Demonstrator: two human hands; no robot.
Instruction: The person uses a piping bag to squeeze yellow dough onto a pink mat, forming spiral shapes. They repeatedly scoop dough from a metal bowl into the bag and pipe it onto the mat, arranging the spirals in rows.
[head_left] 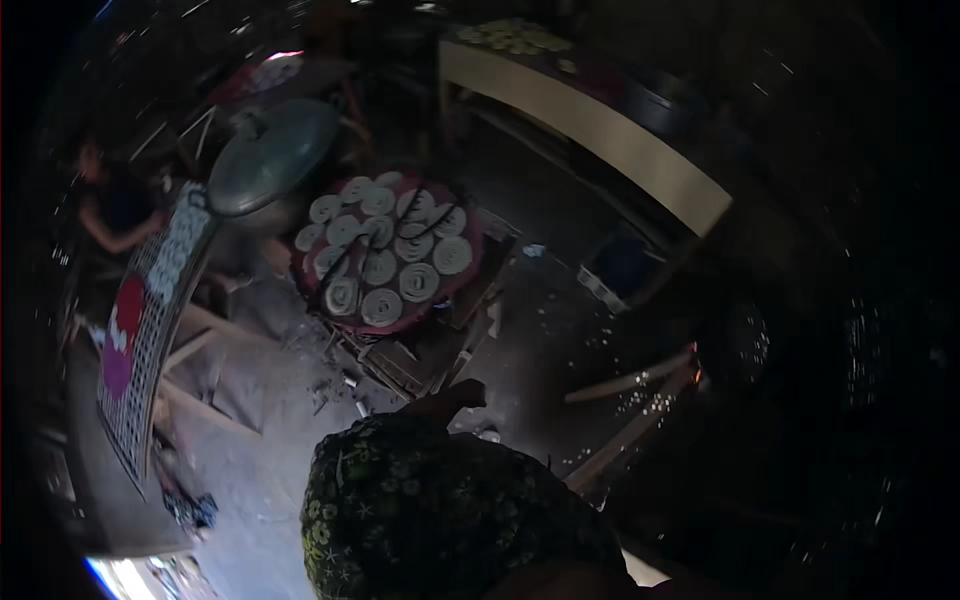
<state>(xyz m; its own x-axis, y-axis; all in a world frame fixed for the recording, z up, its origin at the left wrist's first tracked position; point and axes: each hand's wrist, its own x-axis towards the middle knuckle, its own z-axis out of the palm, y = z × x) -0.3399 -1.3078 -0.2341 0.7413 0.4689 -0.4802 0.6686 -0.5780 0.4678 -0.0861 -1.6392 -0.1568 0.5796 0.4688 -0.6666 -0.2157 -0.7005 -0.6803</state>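
Neither of my hands shows, so what they hold cannot be told. My dark floral garment [430,510] fills the bottom middle, and a dark limb, apparently a bare foot [455,397], pokes out beyond it. Past that stands a round red tray [468,285] on a low wooden stand [385,365]. Several pale spiral coils [419,282] lie on it, apparently of dough or noodles. Dark thin strips cross over some coils; what they are is too dim to tell. Behind the tray's left side, a large domed metal lid [275,155] hangs tilted.
At left, a person [120,215] sits beside a long mesh rack [135,420] bearing pale coils and red and purple pieces. A long table [600,120] runs across the upper right. Firewood [635,435] with glowing ends [696,365] lies at right. A crate [603,288] stands under the table.
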